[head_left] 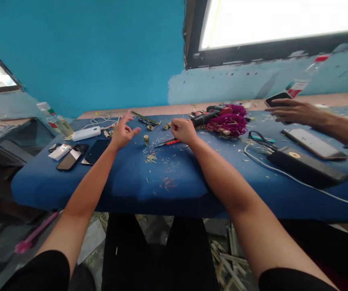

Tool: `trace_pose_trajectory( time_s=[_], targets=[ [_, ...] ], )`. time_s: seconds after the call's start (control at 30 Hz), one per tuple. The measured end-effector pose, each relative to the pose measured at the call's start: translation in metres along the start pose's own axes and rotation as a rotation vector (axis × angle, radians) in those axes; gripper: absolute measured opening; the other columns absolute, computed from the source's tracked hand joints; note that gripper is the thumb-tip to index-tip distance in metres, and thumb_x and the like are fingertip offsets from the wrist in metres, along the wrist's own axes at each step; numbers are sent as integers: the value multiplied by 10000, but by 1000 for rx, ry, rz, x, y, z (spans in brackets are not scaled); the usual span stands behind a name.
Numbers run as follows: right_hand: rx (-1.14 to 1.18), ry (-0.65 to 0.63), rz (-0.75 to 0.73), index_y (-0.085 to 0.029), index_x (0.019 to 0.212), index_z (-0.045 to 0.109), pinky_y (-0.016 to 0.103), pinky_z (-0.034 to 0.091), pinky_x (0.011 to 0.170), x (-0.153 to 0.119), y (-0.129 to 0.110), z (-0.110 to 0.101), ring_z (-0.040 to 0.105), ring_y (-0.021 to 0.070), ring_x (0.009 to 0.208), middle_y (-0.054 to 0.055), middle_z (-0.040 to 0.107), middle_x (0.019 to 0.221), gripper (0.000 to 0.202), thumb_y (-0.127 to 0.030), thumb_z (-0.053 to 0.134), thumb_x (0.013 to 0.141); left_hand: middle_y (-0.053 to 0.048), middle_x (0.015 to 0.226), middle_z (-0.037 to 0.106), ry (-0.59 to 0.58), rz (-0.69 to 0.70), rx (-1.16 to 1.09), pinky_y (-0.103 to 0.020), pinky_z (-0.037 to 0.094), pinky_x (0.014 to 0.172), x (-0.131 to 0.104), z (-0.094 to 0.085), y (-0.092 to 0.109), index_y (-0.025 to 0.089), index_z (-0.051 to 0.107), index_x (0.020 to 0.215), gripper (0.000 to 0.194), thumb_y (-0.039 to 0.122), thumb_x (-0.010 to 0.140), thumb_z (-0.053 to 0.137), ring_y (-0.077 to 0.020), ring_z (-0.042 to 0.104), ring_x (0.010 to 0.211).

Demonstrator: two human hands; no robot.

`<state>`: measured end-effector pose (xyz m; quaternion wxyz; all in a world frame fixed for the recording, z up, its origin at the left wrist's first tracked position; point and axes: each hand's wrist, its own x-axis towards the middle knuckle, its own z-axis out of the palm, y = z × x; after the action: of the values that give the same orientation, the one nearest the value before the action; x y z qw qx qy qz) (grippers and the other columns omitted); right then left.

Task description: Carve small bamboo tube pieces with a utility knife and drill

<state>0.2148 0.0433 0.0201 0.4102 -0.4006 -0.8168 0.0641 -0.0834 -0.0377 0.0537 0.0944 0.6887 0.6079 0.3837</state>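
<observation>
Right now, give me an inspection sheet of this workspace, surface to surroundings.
Surface: blue table covering, strewn with pale shavings.
Work pieces: short cut tube standing upright between the hands; red-and-black tool lying near the right hand.
Clutter: dark phones at left; magenta fibres and a pale phone at right.
Grip: left hand open, nothing seen in it; right hand curled shut, contents hidden.
Cables: white cable passing the black case at right; thinner white cable at far left, near the white device.
Surroundings: blue wall, bright window, another person's hand at right.
</observation>
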Motion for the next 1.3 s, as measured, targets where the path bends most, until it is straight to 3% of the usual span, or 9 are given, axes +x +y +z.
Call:
trace_pose_trajectory(
  time_s=[0.1,0.2,0.33,0.43,0.57,0.73,0.97,1.13,1.3],
  targets=[
    [12,21,-6,-266,675,417,335,387,731,2,6,0,514,186,700,5,561,684,193,-166,581,693,-169,1501,729,285,-129,5,-330,655,927,-17,-16,-10,206,480,1692,699,366,1030,637,-198,771,959],
    [30,60,-59,-259,777,544,353,462,785,2,12,3,582,205,749,41,659,810,109,-175,582,720,-147,1391,776,410,-191,146,-344,641,1019,-39,-39,-28,175,591,1566,565,332,1023,616,-211,767,1022],
    [93,86,-135,-212,1205,698,392,550,856,-1,16,11,650,197,790,146,719,1347,441,-179,581,781,-165,1356,794,261,-313,417,-413,571,1191,-63,-72,-45,137,716,1392,439,341,1025,589,-283,760,1221],
    [70,78,-118,-215,1281,700,415,570,870,-3,19,14,656,203,777,152,707,1404,472,-195,603,820,-223,1503,737,34,-435,581,-519,525,1249,-68,-84,-49,119,657,1530,625,476,1019,618,-405,688,1418],
    [39,110,-69,-236,1279,699,448,576,906,-4,23,14,652,209,756,143,709,1408,429,-222,621,858,-315,1550,681,-126,-521,714,-631,526,1212,-64,-82,-56,80,484,1695,910,551,940,675,-538,632,1466],
    [52,122,-37,-218,1270,708,450,576,872,-5,22,14,640,204,716,148,726,1369,405,-242,611,878,-293,1536,694,-61,-548,683,-623,557,1171,-56,-74,-63,134,421,1731,1012,523,847,723,-537,637,1454],
    [59,95,-28,-224,1296,711,441,581,867,-5,23,16,641,199,725,141,720,1381,427,-228,630,877,-333,1598,620,-45,-585,685,-658,521,1193,-47,-66,-54,99,271,1795,1155,494,826,760,-572,583,1495],
    [55,73,-7,-227,1278,709,445,588,864,-5,27,18,633,202,718,142,723,1374,429,-216,634,855,-339,1548,649,-40,-575,686,-645,502,1209,-50,-63,-51,92,360,1758,1039,501,877,729,-562,588,1480],
    [80,77,-17,-223,1230,713,447,586,861,-6,29,17,620,187,696,151,708,1390,390,-216,637,848,-293,1703,512,73,-494,699,-654,414,1318,-90,-66,-46,115,475,1693,887,552,950,681,-521,473,1583]
  ],
)
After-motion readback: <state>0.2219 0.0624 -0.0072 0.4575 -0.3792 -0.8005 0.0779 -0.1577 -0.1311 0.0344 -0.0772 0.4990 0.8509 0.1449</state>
